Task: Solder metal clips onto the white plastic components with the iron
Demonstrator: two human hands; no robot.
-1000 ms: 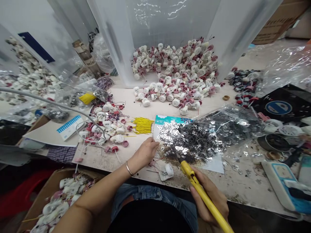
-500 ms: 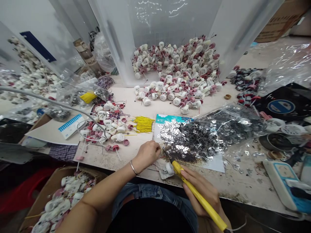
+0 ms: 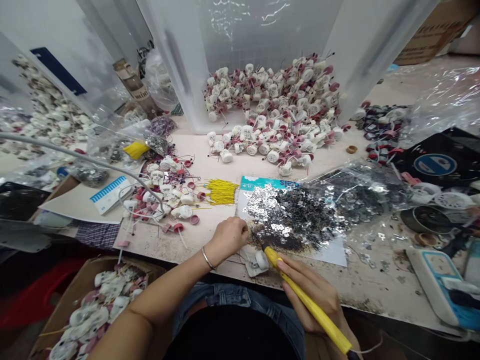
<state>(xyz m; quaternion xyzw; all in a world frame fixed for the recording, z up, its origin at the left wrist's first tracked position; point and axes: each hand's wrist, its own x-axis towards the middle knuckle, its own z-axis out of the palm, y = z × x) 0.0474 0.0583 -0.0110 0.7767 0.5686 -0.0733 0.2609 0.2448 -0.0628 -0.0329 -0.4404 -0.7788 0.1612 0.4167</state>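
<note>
My right hand [image 3: 315, 290] is wrapped round the yellow handle of a soldering iron [image 3: 296, 287]. Its dark tip points up and left, to the near-left edge of a heap of small shiny metal pieces [image 3: 279, 215]. Close by that tip, my left hand [image 3: 230, 236] is closed in a pinch; what its fingers hold is too small to make out. A white plastic part [image 3: 258, 263] with a round end lies on the table just below the iron's tip. Beyond my left hand lies a bundle of yellow wires [image 3: 222, 192].
White and pink parts [image 3: 262, 135] are piled at the back in front of a translucent bin. More parts [image 3: 176, 195] lie left, under a grey cable. A plastic bag of metal pieces [image 3: 367, 192] and a white-and-blue device [image 3: 435, 285] are right. A cardboard box [image 3: 63, 305] stands lower left.
The soldering iron and my right hand have shifted very slightly, with the tip a touch to the left. My left hand stays almost in place.
</note>
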